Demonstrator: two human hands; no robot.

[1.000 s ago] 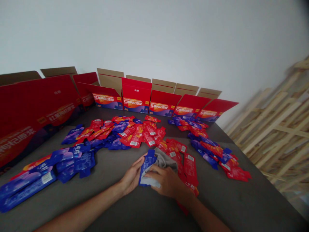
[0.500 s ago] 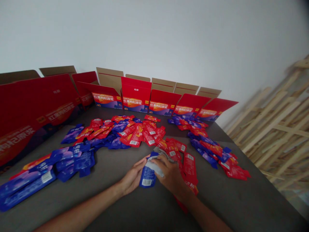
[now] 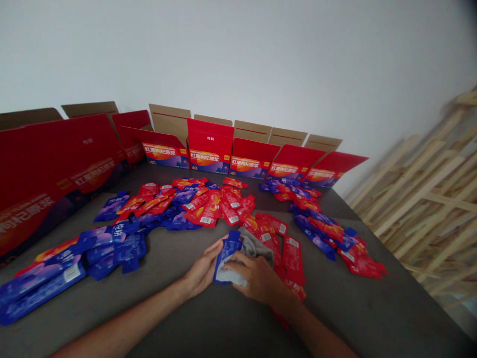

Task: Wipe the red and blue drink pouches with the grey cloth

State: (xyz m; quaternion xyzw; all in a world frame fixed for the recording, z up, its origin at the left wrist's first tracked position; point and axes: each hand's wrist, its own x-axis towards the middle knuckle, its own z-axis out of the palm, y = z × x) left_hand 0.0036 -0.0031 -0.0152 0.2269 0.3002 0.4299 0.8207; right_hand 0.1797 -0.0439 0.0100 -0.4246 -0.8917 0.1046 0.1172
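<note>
A blue spouted-shape pouch (image 3: 228, 250) with pale print lies in my left hand (image 3: 204, 269), whose fingers hold it from the left and behind. My right hand (image 3: 257, 276) is closed on a grey cloth (image 3: 254, 244) and presses it against the lower part of the pouch. Part of the cloth bunches up behind the right knuckles. The pouch's barcode end is covered by the cloth and fingers. Just beyond and to the right of my right hand lie red pouches (image 3: 293, 253), some partly hidden under the right forearm.
Open red cartons (image 3: 209, 156) line the table's back edge, and larger ones (image 3: 55, 169) stand at left. Red and blue pouches lie in a middle heap (image 3: 203, 201), a left pile (image 3: 102, 248) and a right row (image 3: 324, 226). Wooden slats (image 3: 428, 199) lean beyond the right edge.
My right hand has moved the cloth down the pouch, from its upper part to its lower end. The barcode is now covered, and the pouch's top shows.
</note>
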